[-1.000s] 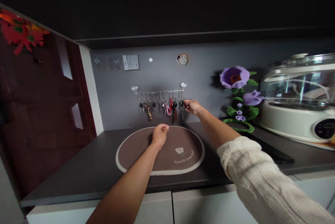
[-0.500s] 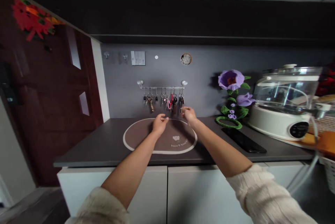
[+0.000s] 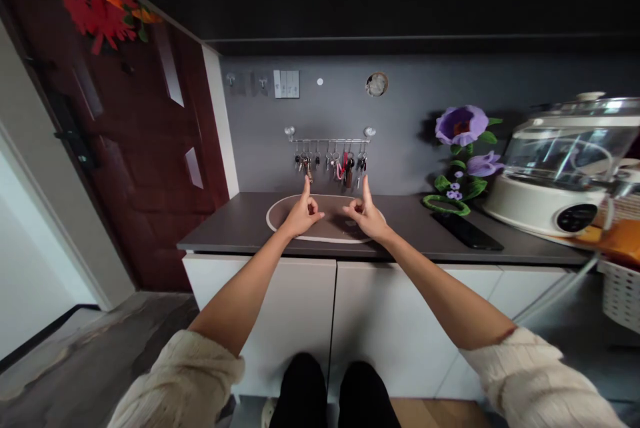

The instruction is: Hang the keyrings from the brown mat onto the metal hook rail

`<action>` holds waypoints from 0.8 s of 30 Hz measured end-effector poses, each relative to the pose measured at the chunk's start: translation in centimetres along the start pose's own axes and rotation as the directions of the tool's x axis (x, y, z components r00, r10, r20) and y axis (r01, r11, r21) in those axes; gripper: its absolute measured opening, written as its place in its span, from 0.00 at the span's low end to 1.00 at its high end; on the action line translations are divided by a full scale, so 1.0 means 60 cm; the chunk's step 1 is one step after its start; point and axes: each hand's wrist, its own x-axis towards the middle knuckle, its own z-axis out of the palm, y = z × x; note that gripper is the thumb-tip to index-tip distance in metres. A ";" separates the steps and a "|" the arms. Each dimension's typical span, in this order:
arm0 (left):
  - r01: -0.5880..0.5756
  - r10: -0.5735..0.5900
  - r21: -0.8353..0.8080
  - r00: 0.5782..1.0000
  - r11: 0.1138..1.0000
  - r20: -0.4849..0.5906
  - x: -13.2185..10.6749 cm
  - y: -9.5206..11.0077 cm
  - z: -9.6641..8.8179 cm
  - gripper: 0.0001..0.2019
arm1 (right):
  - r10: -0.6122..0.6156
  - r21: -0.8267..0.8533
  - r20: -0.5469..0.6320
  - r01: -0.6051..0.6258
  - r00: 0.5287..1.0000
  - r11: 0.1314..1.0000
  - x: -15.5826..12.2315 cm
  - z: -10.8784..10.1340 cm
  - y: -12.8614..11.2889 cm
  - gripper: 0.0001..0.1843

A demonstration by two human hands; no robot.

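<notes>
Both of my hands hang over the brown oval mat (image 3: 332, 223) on the dark counter. My left hand (image 3: 300, 213) has its index finger pointing up and its thumb stretched toward the middle, with the other fingers curled; nothing is in it. Mirroring that pose, my right hand (image 3: 369, 216) is also without anything in it. Beyond the fingertips, several bunches of keys (image 3: 349, 178) dangle from a clear rail (image 3: 327, 141) fixed to the grey wall. The raised index fingers overlap the lower keys in view; I cannot tell whether they touch.
Right of the mat are purple knitted flowers (image 3: 461, 127), a black phone (image 3: 470, 231) and a white appliance with a clear tank (image 3: 545, 205). A shelf (image 3: 375, 5) juts out overhead. White cabinet doors (image 3: 280, 308) lie below, and a dark red door (image 3: 155, 215) stands left.
My view has tilted down, bringing my legs and the floor into sight. Both hands have drawn back from the keys toward the counter's front, and their index fingers now point up.
</notes>
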 end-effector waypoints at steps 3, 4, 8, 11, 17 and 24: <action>0.052 -0.051 -0.018 0.998 0.999 0.022 -0.019 -0.003 -0.008 0.48 | 0.019 -0.003 -0.010 -0.019 1.000 1.000 -0.014 0.003 0.001 0.48; 0.061 -0.061 -0.024 0.998 0.998 0.021 -0.022 -0.003 -0.010 0.49 | 0.022 -0.004 -0.018 -0.023 1.000 1.000 -0.017 0.004 0.001 0.48; 0.046 -0.047 -0.047 0.999 0.998 -0.003 -0.027 -0.005 -0.012 0.49 | 0.022 -0.016 -0.051 -0.023 0.998 1.000 -0.019 0.008 0.001 0.47; 0.032 -0.032 -0.067 0.999 0.997 -0.004 -0.027 -0.011 -0.010 0.49 | 0.006 -0.037 -0.046 -0.008 0.999 0.999 -0.018 0.008 0.003 0.46; 0.167 -0.180 -0.097 0.973 0.981 -0.143 0.016 -0.035 -0.025 0.46 | 0.024 -0.109 -0.115 -0.037 0.993 0.993 0.015 -0.017 0.025 0.39; 0.361 -0.306 0.049 0.849 0.931 -0.431 0.152 -0.077 -0.076 0.46 | 0.128 -0.194 -0.389 -0.217 0.912 0.957 0.145 -0.092 0.069 0.44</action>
